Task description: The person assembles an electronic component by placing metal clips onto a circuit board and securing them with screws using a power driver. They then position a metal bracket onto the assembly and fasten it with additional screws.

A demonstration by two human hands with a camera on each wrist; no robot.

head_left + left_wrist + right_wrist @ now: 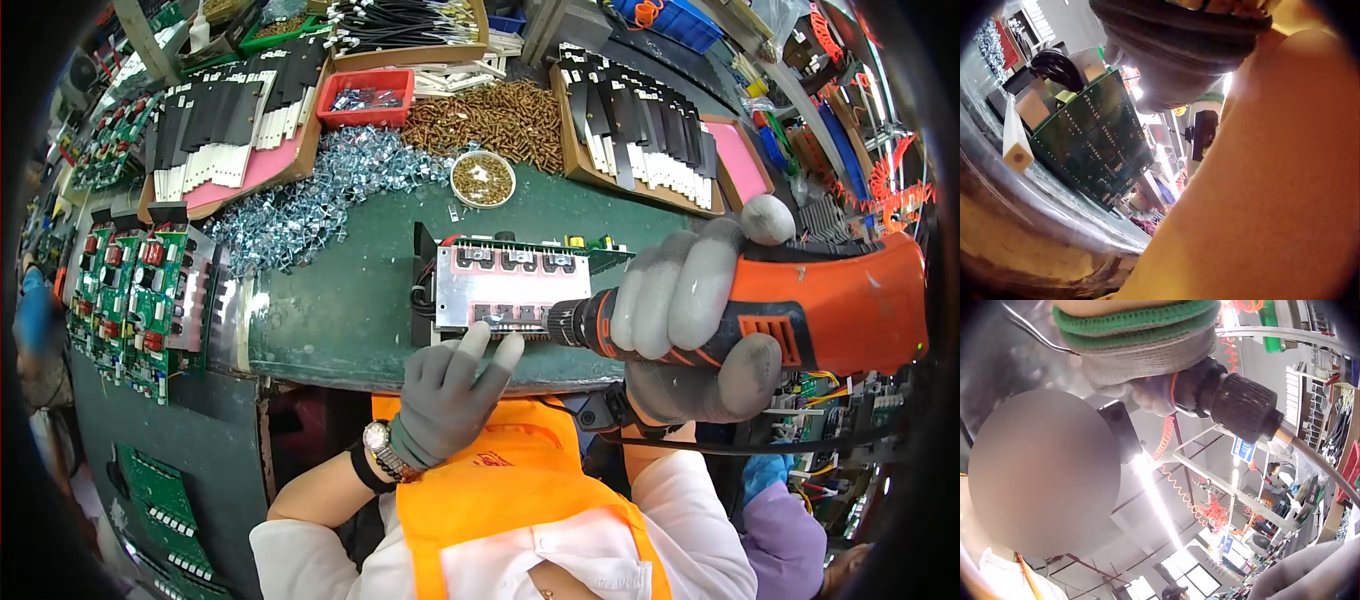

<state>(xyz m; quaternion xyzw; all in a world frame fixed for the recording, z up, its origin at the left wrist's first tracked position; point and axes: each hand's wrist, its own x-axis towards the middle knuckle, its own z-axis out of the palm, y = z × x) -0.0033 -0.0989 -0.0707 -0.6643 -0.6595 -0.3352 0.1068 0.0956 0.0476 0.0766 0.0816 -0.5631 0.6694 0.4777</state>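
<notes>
At frame centre, the right hand (690, 320) gripped the orange electric screwdriver (840, 300), fingers curled round it. The left hand (450, 385) touched the heat-sink plate (505, 285) with straight fingers.

Grey knitted gloves (425, 425) cover the left hand (452, 385) and right hand (690, 325), the plastic power screwdriver (845, 300) is orange with a black chuck, the flat metal plate (505, 287) silver with pink pads, the table (345, 295) dark green.

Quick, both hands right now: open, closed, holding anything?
Left hand: open, straight fingers resting on the near edge of the metal plate.
Right hand: closed around the orange electric screwdriver.
</notes>
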